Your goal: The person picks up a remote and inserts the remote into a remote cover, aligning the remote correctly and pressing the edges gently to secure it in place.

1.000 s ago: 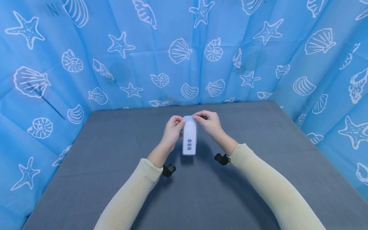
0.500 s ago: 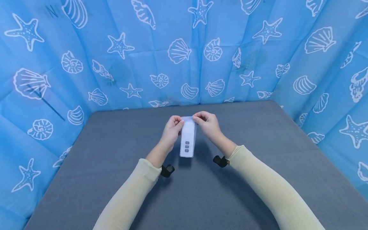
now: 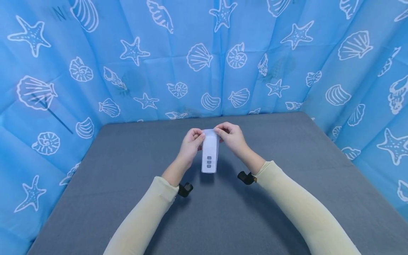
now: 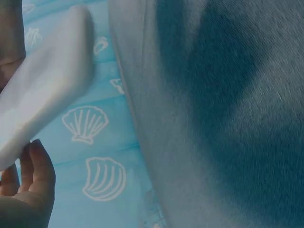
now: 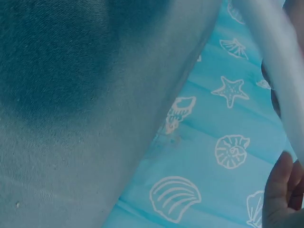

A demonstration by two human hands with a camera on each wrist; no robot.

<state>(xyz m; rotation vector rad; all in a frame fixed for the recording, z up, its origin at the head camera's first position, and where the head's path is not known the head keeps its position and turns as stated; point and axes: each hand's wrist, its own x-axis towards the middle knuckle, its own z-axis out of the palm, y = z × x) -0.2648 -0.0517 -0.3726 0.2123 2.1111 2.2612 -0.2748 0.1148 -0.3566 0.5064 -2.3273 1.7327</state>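
Note:
A slim white oblong pack (image 3: 209, 147) hangs lengthwise in the head view, its top end held between both hands. Three small grey squares mark its face near the lower end. My left hand (image 3: 191, 143) pinches the upper left edge between thumb and fingers. On the opposite upper corner, my right hand (image 3: 232, 136) does the same. In the left wrist view the white pack (image 4: 52, 71) looks flat with rounded edges, and fingers of my left hand (image 4: 31, 185) touch its underside. The right wrist view shows the pack (image 5: 280, 61) edge-on, beside my right hand (image 5: 280, 194).
A grey cloth-covered table (image 3: 134, 159) lies below, with the pack's shadow beneath it. Blue curtains (image 3: 143, 74) printed with white shells and starfish stand behind and at both sides. A black wrist mount (image 3: 185, 190) sits at the left cuff, another black mount (image 3: 245, 177) at the right.
The pack's lower end has swung slightly left and then a little back to the right. Both hands keep their hold on its top and have barely moved.

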